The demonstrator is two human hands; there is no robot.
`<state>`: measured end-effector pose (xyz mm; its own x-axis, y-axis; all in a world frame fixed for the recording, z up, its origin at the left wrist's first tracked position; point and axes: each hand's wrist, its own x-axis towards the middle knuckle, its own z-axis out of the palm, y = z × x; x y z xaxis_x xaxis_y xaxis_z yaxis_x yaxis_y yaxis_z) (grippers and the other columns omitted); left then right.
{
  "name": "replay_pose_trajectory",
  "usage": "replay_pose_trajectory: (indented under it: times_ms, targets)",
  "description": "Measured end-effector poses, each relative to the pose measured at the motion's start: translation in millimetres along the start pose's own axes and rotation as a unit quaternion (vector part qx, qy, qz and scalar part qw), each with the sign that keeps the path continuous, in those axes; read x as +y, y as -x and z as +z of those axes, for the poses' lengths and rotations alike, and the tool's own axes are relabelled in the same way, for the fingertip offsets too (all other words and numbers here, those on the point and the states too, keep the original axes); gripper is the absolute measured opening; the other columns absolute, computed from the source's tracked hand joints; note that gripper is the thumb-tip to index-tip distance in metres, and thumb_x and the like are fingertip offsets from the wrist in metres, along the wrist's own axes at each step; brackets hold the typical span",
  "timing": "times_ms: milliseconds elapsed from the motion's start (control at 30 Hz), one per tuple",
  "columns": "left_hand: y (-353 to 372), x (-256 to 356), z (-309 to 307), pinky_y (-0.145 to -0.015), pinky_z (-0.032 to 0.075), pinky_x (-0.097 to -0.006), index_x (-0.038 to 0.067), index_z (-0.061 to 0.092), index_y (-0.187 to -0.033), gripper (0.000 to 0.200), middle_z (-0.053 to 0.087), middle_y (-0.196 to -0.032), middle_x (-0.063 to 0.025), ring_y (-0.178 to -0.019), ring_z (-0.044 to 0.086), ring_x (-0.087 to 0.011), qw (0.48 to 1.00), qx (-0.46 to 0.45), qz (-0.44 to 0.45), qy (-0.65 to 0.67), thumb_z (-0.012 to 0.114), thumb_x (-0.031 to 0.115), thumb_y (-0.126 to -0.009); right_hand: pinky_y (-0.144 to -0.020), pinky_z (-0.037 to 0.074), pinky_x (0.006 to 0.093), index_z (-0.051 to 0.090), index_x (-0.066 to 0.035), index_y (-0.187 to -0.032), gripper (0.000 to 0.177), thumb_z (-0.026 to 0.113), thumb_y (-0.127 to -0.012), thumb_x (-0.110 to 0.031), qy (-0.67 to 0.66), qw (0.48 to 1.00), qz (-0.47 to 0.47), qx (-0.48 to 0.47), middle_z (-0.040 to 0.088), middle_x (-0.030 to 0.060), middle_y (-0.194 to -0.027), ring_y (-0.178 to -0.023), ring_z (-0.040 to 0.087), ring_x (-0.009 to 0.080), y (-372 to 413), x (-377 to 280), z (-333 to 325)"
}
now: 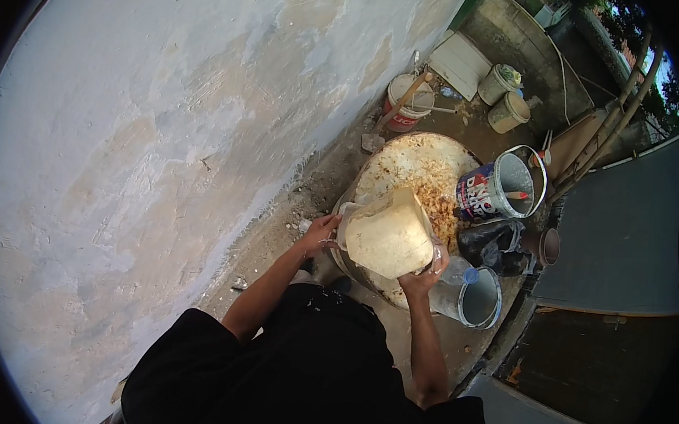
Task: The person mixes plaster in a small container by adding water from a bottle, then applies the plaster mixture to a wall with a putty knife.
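Between my two hands is a pale yellow plastic container (391,234), tilted so a broad smooth face points up toward me; its opening is hidden. My left hand (322,233) closes on its left edge, at a whitish rim or handle. My right hand (427,273) grips the lower right edge, with white smears on the fingers. Beneath the container is a round, rust-stained drum top (417,154). A labelled paint bucket (477,193) lies tilted on it to the right, with a red-tipped handle inside.
Right of my right hand are a clear bottle (454,272), a grey bucket (480,298), a black plastic bag (487,244) and a brown pot (549,246). Farther back stand a white-and-red bucket (404,116) and two smaller pails. A patchy plastered wall (165,139) rises on the left.
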<state>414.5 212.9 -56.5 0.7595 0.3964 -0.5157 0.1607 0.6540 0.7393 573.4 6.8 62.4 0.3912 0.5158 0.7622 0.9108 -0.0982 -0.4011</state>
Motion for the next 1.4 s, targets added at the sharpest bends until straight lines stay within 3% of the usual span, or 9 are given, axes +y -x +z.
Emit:
replay_pose_trajectory:
  times_ms: [133, 233, 433, 567, 600, 700, 833, 1233, 1400]
  targets:
    - [4.5, 3.6, 4.9, -0.069, 0.057, -0.0352, 0.003, 0.055, -0.121, 0.048, 0.063, -0.105, -0.0071, -0.087, 0.065, -0.0192, 1.000, 0.004, -0.003, 0.016, 0.054, 0.044, -0.095, -0.098, 0.041, 0.0474, 0.031, 0.003, -0.140, 0.104, 0.089, -0.059, -0.024, -0.010, 0.989, 0.149, -0.010, 0.040, 0.0238, -0.131, -0.118, 0.046, 0.0388, -8.3, -0.9, -1.4]
    - [3.9, 3.2, 3.7, -0.069, 0.057, -0.0354, 0.003, 0.056, -0.120, 0.048, 0.064, -0.104, -0.0073, -0.088, 0.065, -0.0195, 1.000, -0.001, -0.004, 0.004, 0.054, 0.044, -0.095, -0.102, 0.038, 0.0453, 0.030, 0.004, -0.141, 0.102, 0.087, -0.059, -0.017, 0.075, 0.980, 0.181, -0.028, 0.039, 0.0234, -0.132, -0.123, 0.043, 0.0375, -19.9, -9.2, -7.7]
    - [-0.4, -3.6, 2.2, -0.071, 0.057, -0.0387, 0.002, 0.056, -0.120, 0.048, 0.063, -0.105, -0.0079, -0.092, 0.065, -0.0199, 1.000, 0.007, 0.011, -0.008, 0.054, 0.043, -0.095, -0.108, 0.033, 0.0426, 0.023, 0.004, -0.144, 0.101, 0.082, -0.063, -0.005, 0.031, 0.958, 0.281, 0.046, 0.038, 0.0216, -0.136, -0.130, 0.037, 0.0323, -42.1, -8.5, -2.2]
    - [7.0, 1.8, 9.4, -0.072, 0.058, -0.0399, 0.001, 0.054, -0.123, 0.048, 0.062, -0.110, -0.0086, -0.096, 0.063, -0.0200, 1.000, 0.023, 0.014, -0.016, 0.052, 0.042, -0.097, -0.110, 0.032, 0.0414, 0.016, 0.007, -0.144, 0.096, 0.077, -0.070, 0.000, -0.121, 0.887, 0.422, 0.139, 0.034, 0.0216, -0.139, -0.130, 0.036, 0.0313, -58.3, 6.6, 20.1]
    - [7.8, 1.2, 9.6, -0.072, 0.058, -0.0402, 0.001, 0.054, -0.123, 0.048, 0.062, -0.111, -0.0088, -0.098, 0.063, -0.0201, 0.999, 0.024, 0.014, -0.017, 0.051, 0.042, -0.097, -0.101, 0.043, 0.0448, 0.018, 0.003, -0.142, 0.090, 0.075, -0.073, -0.001, -0.188, 0.847, 0.471, 0.159, 0.037, 0.0208, -0.137, -0.125, 0.043, 0.0319, -62.1, 9.9, 25.4]
    - [8.8, 0.5, 8.6, -0.073, 0.058, -0.0404, 0.001, 0.053, -0.125, 0.048, 0.061, -0.114, -0.0089, -0.100, 0.062, -0.0201, 0.999, 0.025, 0.020, -0.015, 0.050, 0.041, -0.098, -0.084, 0.054, 0.0477, 0.028, -0.004, -0.140, 0.077, 0.073, -0.077, -0.009, -0.305, 0.706, 0.610, 0.189, 0.040, 0.0182, -0.136, -0.121, 0.047, 0.0324, -73.8, 12.9, 30.7]
    - [8.5, -5.9, 6.5, -0.073, 0.057, -0.0410, 0.002, 0.052, -0.127, 0.048, 0.061, -0.114, -0.0080, -0.100, 0.063, -0.0195, 0.999, 0.019, 0.034, -0.011, 0.049, 0.040, -0.098, -0.080, 0.055, 0.0511, 0.037, -0.006, -0.136, 0.066, 0.069, -0.081, -0.022, -0.347, 0.667, 0.637, 0.171, 0.046, 0.0165, -0.133, -0.119, 0.050, 0.0337, -51.8, 42.6, 44.4]
    - [9.9, -1.5, 7.8, -0.069, 0.055, -0.0340, 0.005, 0.052, -0.127, 0.046, 0.064, -0.106, -0.0053, -0.088, 0.065, -0.0154, 1.000, 0.023, 0.001, 0.008, 0.049, 0.041, -0.098, -0.083, 0.053, 0.0534, 0.029, -0.007, -0.139, 0.070, 0.063, -0.083, -0.030, -0.405, 0.532, 0.697, 0.260, 0.040, 0.0153, -0.139, -0.121, 0.048, 0.0350, -40.2, 83.9, 71.1]
    - [6.1, -3.5, 6.3, -0.065, 0.055, -0.0322, 0.005, 0.054, -0.124, 0.048, 0.064, -0.104, -0.0050, -0.085, 0.066, -0.0162, 1.000, 0.030, 0.004, -0.004, 0.049, 0.044, -0.097, -0.089, 0.050, 0.0545, 0.034, -0.008, -0.140, 0.060, 0.056, -0.091, -0.033, -0.394, 0.509, 0.720, 0.260, 0.044, 0.0145, -0.137, -0.121, 0.049, 0.0370, -21.2, 106.5, 78.0]
